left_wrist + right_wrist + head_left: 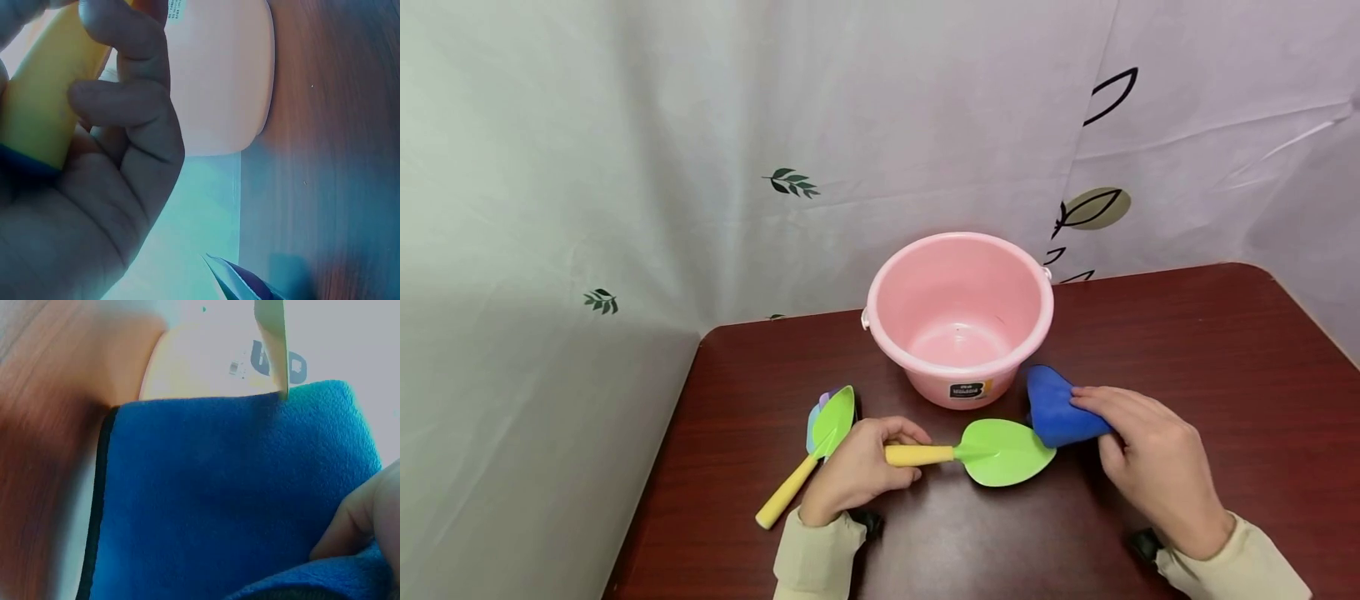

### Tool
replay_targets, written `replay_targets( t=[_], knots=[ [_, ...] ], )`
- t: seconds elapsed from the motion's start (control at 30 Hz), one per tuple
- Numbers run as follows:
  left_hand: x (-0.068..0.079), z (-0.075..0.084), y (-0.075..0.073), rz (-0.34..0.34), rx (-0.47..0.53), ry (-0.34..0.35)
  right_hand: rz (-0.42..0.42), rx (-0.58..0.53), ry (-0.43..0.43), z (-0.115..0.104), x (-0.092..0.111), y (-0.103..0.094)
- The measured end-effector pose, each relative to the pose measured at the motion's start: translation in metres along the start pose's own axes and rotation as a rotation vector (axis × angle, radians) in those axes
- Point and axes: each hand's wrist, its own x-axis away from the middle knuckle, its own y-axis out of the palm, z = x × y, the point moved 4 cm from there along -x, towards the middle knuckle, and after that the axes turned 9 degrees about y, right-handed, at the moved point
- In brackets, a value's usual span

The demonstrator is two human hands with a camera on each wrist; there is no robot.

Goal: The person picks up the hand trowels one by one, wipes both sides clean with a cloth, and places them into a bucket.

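Note:
My left hand (868,458) grips the yellow handle (47,81) of a toy shovel, whose green blade (1000,452) points right. In my right hand (1157,458) is a blue cloth (1060,408), pinched between thumb and fingers. The cloth's left edge meets the tip of the green blade in the head view. In the right wrist view the cloth (231,487) spreads out with a dark hem down one side. A second shovel with a yellow handle (786,493) and green blade lies on the table left of my left hand.
Behind the hands stands a pink bucket (958,387) with its inside bare and a label on its front. Under the second shovel's blade lies a light blue and purple item (813,425), mostly covered. A patterned curtain (850,108) hangs behind the dark red table (1210,358).

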Motion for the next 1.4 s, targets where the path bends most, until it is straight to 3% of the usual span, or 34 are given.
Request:
replay_targets(
  t=[0.17,0.4,0.67,0.83,1.0,1.23,1.4],
  knots=[
    [0.000,0.000,0.000,0.018,-0.009,0.020,0.051,-0.001,0.042,0.001,0.000,-0.002],
    [0.001,0.001,0.001,-0.009,0.038,0.029,0.067,0.003,0.099,0.003,0.001,-0.003],
    [0.000,0.001,0.003,-0.018,0.011,0.040,0.133,-0.016,0.129,0.003,0.001,-0.006],
    [0.000,0.001,0.003,-0.025,-0.016,0.071,0.109,-0.007,0.183,0.005,0.003,-0.007],
    [-0.001,0.000,0.003,-0.026,-0.010,0.099,0.121,-0.007,0.181,0.006,0.003,-0.008],
    [-0.004,-0.001,0.011,-0.084,0.152,0.026,0.145,-0.051,0.217,0.005,0.002,-0.009],
    [-0.006,-0.002,0.016,-0.111,0.149,0.013,0.205,-0.128,0.190,-0.001,0.001,-0.009]
  ],
)
